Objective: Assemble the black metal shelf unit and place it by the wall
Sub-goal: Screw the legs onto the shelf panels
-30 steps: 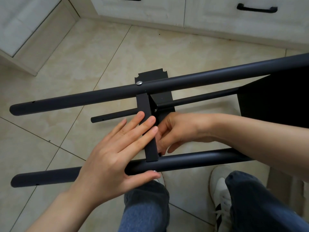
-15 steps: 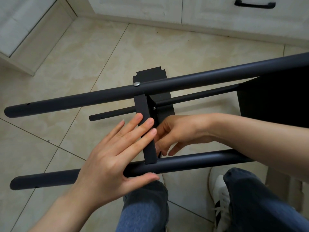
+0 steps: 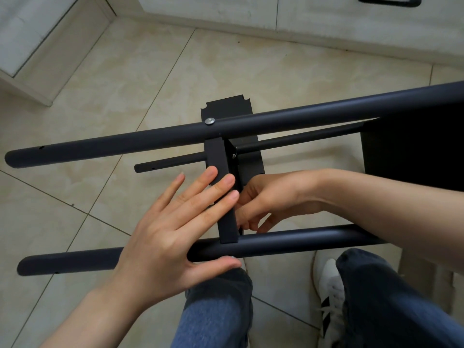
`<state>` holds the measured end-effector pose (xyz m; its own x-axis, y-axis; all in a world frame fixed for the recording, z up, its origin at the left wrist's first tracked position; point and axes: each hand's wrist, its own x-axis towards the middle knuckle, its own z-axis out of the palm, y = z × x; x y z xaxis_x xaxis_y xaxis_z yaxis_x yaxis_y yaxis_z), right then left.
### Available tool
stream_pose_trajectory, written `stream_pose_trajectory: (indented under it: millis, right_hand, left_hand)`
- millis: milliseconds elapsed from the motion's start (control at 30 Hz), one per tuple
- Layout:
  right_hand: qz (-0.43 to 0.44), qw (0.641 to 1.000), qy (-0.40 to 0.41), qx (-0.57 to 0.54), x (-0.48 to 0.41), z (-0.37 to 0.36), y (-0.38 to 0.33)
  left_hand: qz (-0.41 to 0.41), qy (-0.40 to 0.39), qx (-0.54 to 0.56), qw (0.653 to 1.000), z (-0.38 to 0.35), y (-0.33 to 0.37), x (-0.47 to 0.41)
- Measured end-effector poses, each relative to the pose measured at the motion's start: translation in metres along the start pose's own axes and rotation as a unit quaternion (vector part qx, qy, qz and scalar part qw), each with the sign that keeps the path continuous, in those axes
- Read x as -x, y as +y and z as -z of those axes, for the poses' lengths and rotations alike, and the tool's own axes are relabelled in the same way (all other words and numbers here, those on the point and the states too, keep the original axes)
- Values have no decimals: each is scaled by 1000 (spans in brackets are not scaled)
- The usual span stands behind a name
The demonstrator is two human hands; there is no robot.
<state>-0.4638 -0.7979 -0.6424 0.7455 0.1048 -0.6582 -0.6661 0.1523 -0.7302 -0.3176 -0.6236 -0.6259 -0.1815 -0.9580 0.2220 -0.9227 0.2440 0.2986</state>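
Head view. The black shelf unit (image 3: 276, 119) lies on its side, across the frame just above the tile floor (image 3: 125, 84), in front of the person's knees and the white cabinets (image 3: 326, 16).

Two thick poles run left to right: far pole (image 3: 125, 144) and near pole (image 3: 288, 238). A thinner-looking pole (image 3: 170, 163) sits lower, between them. The narrow shelf edge (image 3: 218, 159) spans from far pole to near pole. A silver screw (image 3: 210, 121) sits in the far pole above this edge, and a small screw (image 3: 234, 155) shows on the edge's right face. A second, dark shelf panel (image 3: 414, 151) is at the right.

Left hand (image 3: 180, 229): fingers straight and spread, laid flat on the shelf edge, with the thumb pressed along the near side of the near pole.

Right hand (image 3: 271, 199): on the right of the shelf edge, between the two thick poles. Its fingers are curled down and its fingertips are hidden behind the edge, so it cannot be told whether it is holding anything.

Jeans (image 3: 218, 310) and a white sneaker (image 3: 331, 292) are at the bottom. A black drawer handle (image 3: 389, 1) is at the top right.
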Motion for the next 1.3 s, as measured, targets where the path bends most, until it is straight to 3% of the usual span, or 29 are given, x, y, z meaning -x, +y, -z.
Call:
stream_pose_trajectory:
  millis: [1300]
  right_hand:
    - [-2,1000,-9,-12,2,8,-6]
  left_hand:
    - [13,-1,21,1000,3,-1,-7]
